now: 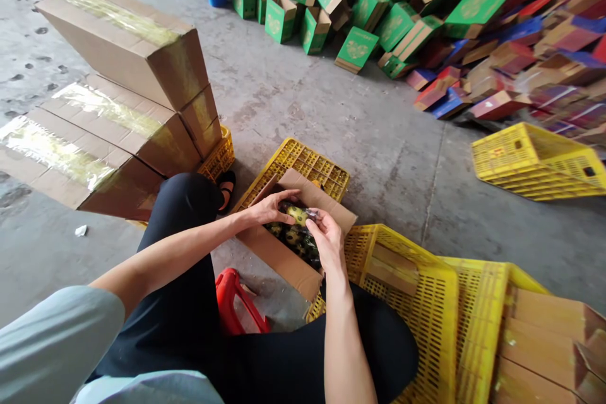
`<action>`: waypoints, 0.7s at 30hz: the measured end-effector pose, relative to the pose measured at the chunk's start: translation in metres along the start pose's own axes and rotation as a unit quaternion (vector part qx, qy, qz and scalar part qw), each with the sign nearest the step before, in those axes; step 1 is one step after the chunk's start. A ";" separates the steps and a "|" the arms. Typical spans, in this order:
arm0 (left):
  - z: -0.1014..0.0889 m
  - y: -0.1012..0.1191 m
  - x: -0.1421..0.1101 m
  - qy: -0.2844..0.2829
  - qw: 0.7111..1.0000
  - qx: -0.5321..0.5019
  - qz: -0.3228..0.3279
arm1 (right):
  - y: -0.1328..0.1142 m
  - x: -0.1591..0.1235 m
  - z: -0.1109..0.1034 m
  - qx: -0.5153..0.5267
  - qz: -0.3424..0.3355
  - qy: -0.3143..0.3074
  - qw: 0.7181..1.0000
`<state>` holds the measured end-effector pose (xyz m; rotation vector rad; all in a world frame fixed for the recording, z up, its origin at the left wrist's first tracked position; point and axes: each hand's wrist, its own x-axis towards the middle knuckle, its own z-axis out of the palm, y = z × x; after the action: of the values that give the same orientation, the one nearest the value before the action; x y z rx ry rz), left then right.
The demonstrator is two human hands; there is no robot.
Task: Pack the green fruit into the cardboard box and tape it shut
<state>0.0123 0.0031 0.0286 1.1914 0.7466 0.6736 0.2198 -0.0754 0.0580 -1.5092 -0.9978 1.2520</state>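
Between my hands is a small yellow-green, dark-spotted item [299, 214] with shiny plastic at its ends; its exact kind I cannot make out. My left hand [274, 207] grips its left end with curved fingers, and my right hand [327, 235] pinches its right end. Both hands hold it just over an open cardboard box [279, 259]. Inside the box are several similar dark, spotted wrapped items [296, 241], partly hidden by my hands. Under the box lies an upturned yellow plastic crate [310, 161].
Taped cartons [156, 132] are stacked at my left. A red stool [231, 303] shows between my legs. Yellow crates [411, 303] with cardboard boxes [544, 347] stand at my right. Another yellow crate [506, 154] sits farther off. Green boxes [357, 47] and red-blue boxes [502, 101] lie piled behind.
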 end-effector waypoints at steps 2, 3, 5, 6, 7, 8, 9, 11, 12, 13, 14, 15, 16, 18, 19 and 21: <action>0.000 0.000 0.000 -0.003 1.000 0.008 -0.001 | 0.001 0.000 0.000 -0.002 -0.002 0.004 1.000; 0.001 0.001 -0.001 -0.009 1.000 0.015 -0.003 | 0.001 0.001 -0.001 -0.003 0.000 0.003 1.000; 0.001 0.001 -0.002 -0.016 0.999 0.043 -0.010 | 0.002 0.001 -0.002 -0.015 0.001 -0.006 1.000; 0.002 0.002 -0.003 -0.016 0.998 0.061 -0.013 | 0.002 0.002 -0.003 -0.027 0.000 -0.013 1.000; 0.002 0.003 -0.003 -0.013 0.997 0.080 -0.015 | 0.002 0.002 -0.004 -0.043 -0.004 -0.019 0.999; 0.002 0.004 -0.004 -0.006 0.995 0.099 -0.016 | 0.002 0.003 -0.006 -0.061 -0.008 -0.026 0.998; 0.002 0.005 -0.004 0.001 0.993 0.117 -0.017 | 0.002 0.004 -0.009 -0.083 -0.013 -0.030 0.996; 0.001 0.007 -0.004 0.023 0.988 0.154 -0.023 | 0.004 0.005 -0.017 -0.148 -0.020 -0.031 0.988; 0.000 0.007 -0.005 0.034 0.984 0.172 -0.027 | 0.006 0.006 -0.022 -0.190 -0.024 -0.029 0.981; -0.001 0.007 -0.005 0.043 0.981 0.189 -0.032 | 0.008 0.006 -0.028 -0.234 -0.028 -0.026 0.972; -0.001 0.006 -0.005 0.050 0.977 0.205 -0.036 | 0.011 0.006 -0.033 -0.276 -0.034 -0.022 0.960; -0.002 0.005 -0.005 0.054 0.974 0.218 -0.038 | 0.013 0.005 -0.037 -0.314 -0.039 -0.017 0.949; -0.003 0.004 -0.005 0.054 0.972 0.227 -0.038 | 0.015 0.005 -0.041 -0.347 -0.041 -0.013 0.937; -0.003 0.000 -0.005 0.054 0.970 0.234 -0.032 | 0.017 0.003 -0.044 -0.404 -0.032 -0.020 0.914; -0.003 -0.002 -0.004 0.055 0.971 0.231 -0.027 | 0.017 0.001 -0.045 -0.428 -0.020 -0.034 0.903; -0.003 -0.005 -0.003 0.060 0.976 0.210 -0.020 | 0.015 -0.001 -0.045 -0.459 0.011 -0.071 0.886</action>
<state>0.0079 0.0010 0.0238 1.5237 1.0469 0.5736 0.2641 -0.0869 0.0468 -2.1384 -1.8351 0.9304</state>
